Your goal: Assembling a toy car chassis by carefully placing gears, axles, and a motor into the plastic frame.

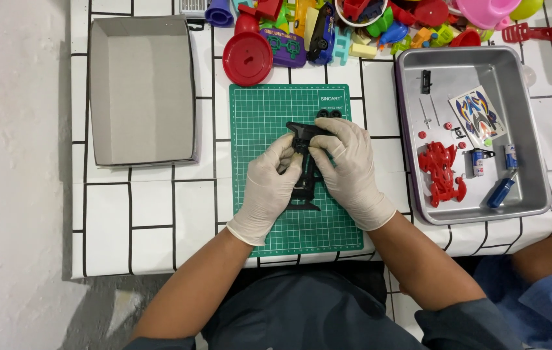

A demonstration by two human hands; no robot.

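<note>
Both my hands wear pale rubber gloves and meet over a green cutting mat [253,113]. Between them lies a black toy-car chassis [305,172], long and narrow, lying lengthwise on the mat. My left hand [270,188] grips its left side, thumb and fingers pinched near the front. My right hand [352,170] covers its right side with fingers pressed on the upper part. Two small black wheels [329,114] sit on the mat just beyond the chassis.
A metal tray [527,78] on the right holds a red car body [443,170], a sticker sheet [479,115], small batteries, a blue tool and tiny parts. An empty grey cardboard box [141,91] stands left. Colourful plastic toys [353,26] crowd the far edge. Another person's arm [551,256] is lower right.
</note>
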